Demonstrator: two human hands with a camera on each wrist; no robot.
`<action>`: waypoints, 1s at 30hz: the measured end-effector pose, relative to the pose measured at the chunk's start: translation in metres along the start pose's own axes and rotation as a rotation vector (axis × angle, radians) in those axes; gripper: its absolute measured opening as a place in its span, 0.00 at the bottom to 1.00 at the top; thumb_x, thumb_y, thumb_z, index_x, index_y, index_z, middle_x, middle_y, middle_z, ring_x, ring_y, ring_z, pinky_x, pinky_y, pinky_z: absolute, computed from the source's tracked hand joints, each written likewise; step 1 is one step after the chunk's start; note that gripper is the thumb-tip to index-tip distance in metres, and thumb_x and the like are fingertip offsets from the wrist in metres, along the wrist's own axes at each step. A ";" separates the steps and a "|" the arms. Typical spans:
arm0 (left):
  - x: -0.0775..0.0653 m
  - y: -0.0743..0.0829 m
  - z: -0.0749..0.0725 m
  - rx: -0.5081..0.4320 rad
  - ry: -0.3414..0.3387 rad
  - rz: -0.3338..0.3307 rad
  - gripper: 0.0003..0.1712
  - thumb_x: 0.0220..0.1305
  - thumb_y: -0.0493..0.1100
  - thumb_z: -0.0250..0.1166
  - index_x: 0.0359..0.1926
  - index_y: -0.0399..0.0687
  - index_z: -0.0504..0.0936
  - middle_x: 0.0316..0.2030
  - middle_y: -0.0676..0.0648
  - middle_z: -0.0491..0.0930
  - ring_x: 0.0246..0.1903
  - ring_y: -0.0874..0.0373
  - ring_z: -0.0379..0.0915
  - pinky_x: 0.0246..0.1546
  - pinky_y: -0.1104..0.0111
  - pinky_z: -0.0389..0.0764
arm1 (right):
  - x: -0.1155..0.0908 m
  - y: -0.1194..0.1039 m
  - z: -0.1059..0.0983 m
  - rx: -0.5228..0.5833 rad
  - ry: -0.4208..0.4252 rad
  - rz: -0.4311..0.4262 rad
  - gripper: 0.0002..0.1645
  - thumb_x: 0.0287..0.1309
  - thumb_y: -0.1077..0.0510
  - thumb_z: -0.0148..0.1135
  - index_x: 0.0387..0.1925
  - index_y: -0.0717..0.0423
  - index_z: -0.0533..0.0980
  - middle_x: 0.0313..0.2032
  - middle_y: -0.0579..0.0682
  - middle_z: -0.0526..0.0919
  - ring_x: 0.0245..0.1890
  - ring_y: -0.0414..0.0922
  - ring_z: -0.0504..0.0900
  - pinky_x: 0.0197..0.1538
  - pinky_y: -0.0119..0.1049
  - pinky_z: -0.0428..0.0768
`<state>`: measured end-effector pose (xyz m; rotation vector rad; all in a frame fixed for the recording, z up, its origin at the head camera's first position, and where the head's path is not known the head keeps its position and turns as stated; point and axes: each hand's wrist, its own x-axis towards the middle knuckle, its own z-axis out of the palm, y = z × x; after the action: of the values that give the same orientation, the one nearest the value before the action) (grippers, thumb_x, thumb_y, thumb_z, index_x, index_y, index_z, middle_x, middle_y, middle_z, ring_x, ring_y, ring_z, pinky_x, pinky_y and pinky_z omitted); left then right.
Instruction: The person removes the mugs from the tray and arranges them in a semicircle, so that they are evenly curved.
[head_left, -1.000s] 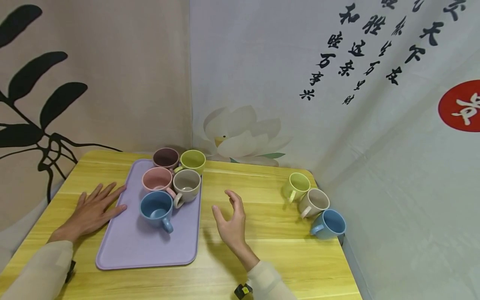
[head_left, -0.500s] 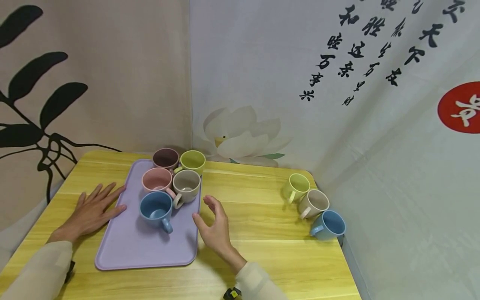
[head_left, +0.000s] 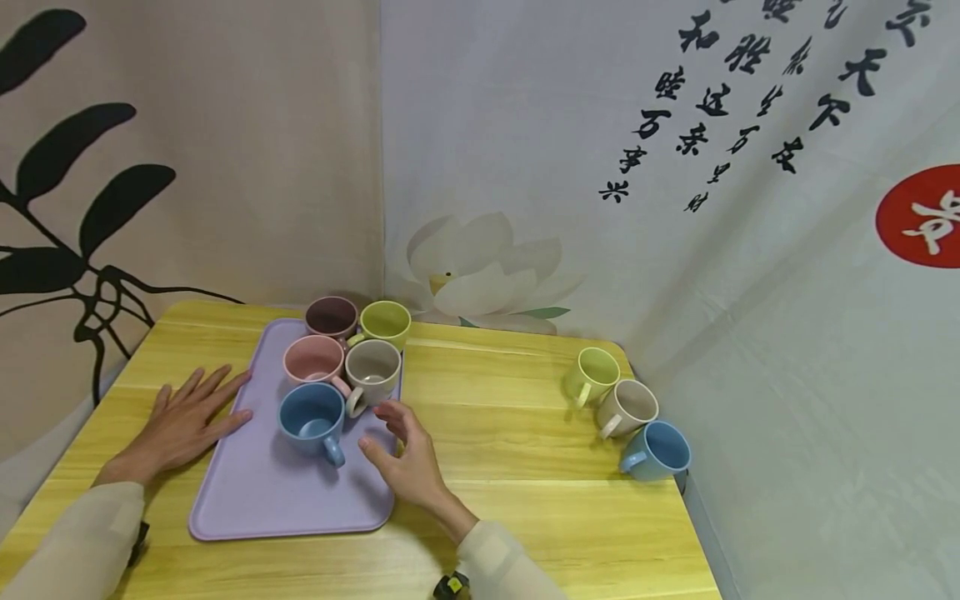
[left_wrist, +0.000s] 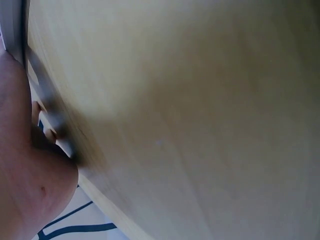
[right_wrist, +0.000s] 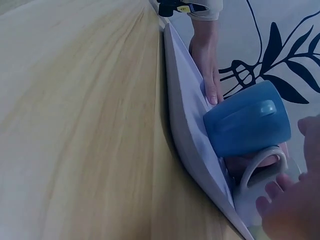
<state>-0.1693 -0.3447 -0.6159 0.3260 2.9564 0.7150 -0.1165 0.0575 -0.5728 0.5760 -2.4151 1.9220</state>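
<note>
My left hand (head_left: 187,421) lies flat with fingers spread, its fingertips on the left rim of the lilac tray (head_left: 292,508). Over the tray's right edge, my right hand (head_left: 411,458) hovers with thumb and fingers apart, holding nothing. Nearest to it are a blue mug (head_left: 311,421), whose handle points toward the hand, and a grey mug (head_left: 373,371). Behind these stand a pink mug (head_left: 313,358), a dark purple mug (head_left: 332,317) and a yellow-green mug (head_left: 386,321). In the right wrist view the right fingers (right_wrist: 275,192) overlap the grey mug.
Along the right end of the wooden table (head_left: 510,450) stand a light green mug (head_left: 596,371), a cream mug (head_left: 628,406) and another blue mug (head_left: 657,450) close to the edge. A printed cloth wall (head_left: 510,150) rises behind the table.
My right hand has moved left from the bare table to above the tray's right edge, nearing the blue mug. The left hand and the mugs have stayed put.
</note>
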 end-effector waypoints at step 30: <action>0.000 0.001 0.001 -0.003 0.000 -0.011 0.50 0.84 0.72 0.56 0.93 0.60 0.50 0.90 0.26 0.43 0.87 0.15 0.27 0.79 0.18 0.16 | 0.019 0.006 0.023 0.097 -0.095 0.062 0.40 0.75 0.61 0.72 0.82 0.59 0.67 0.72 0.63 0.83 0.78 0.54 0.80 0.87 0.54 0.73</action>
<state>-0.1691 -0.3431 -0.6159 0.3087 2.9547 0.7175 -0.1306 0.0317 -0.5798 0.6167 -2.4335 2.0933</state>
